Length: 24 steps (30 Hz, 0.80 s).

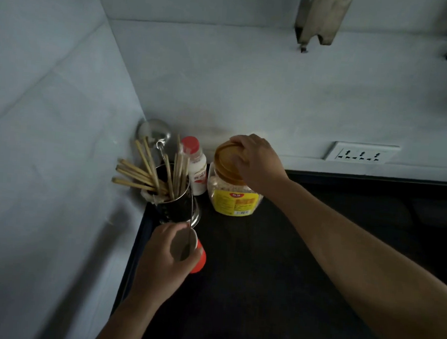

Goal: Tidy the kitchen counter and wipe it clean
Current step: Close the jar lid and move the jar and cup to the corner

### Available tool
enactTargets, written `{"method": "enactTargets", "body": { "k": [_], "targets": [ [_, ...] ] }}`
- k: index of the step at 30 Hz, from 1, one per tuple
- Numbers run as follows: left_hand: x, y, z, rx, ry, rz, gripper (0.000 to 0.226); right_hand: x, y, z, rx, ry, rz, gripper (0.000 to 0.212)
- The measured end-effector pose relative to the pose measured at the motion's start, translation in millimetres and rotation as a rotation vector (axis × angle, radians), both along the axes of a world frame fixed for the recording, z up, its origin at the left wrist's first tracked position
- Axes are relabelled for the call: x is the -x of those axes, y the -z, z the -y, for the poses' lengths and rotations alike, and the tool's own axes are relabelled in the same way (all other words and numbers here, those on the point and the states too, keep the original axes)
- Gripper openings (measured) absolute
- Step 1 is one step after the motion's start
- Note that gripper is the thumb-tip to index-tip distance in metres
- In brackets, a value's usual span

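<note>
My right hand [257,161] grips the brown lid of a clear jar [232,196] with a yellow label, which stands on the dark counter [276,265] near the back wall. My left hand [163,255] holds a red cup [197,257] with a pale inside just above the counter's left part; a thin metal utensil handle sticks out of it. Behind that cup a metal holder [177,203] full of wooden chopsticks stands in the corner. A small white bottle [197,170] with a red cap is between the holder and the jar.
A steel ladle [153,132] leans in the wall corner behind the holder. A white socket strip [361,152] sits on the back wall, to the right above the counter. The left wall runs close along the counter's left edge. Metal fittings [320,17] hang high on the wall.
</note>
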<state>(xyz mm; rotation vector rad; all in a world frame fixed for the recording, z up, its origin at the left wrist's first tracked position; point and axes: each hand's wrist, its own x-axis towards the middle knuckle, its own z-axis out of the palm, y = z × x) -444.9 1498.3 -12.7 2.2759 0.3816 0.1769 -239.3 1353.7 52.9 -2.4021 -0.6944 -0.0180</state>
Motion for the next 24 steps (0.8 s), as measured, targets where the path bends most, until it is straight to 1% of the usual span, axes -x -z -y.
{"method": "enactTargets", "body": {
  "k": [4,6,9,14,16,19,24],
  "targets": [
    [-17,7,5,-0.026,0.079,-0.001,0.05,16,18,31,-0.064,0.112,-0.042,0.057],
    [-31,12,7,-0.054,0.13,0.001,0.051,28,35,50,-0.053,0.197,-0.114,0.065],
    [-52,20,10,-0.069,0.176,-0.006,0.052,51,67,77,0.071,0.256,-0.28,0.07],
    [-74,35,18,-0.101,0.2,-0.031,0.052,83,112,101,0.303,0.191,-0.499,0.073],
    [-78,42,19,-0.115,0.224,-0.036,0.052,88,126,104,0.39,0.18,-0.52,0.075],
    [-81,52,20,-0.13,0.243,-0.057,0.053,92,142,104,0.498,0.134,-0.487,0.078],
    [-84,60,19,-0.096,0.236,-0.018,0.053,98,163,102,0.552,0.093,-0.447,0.077]
  ]
}}
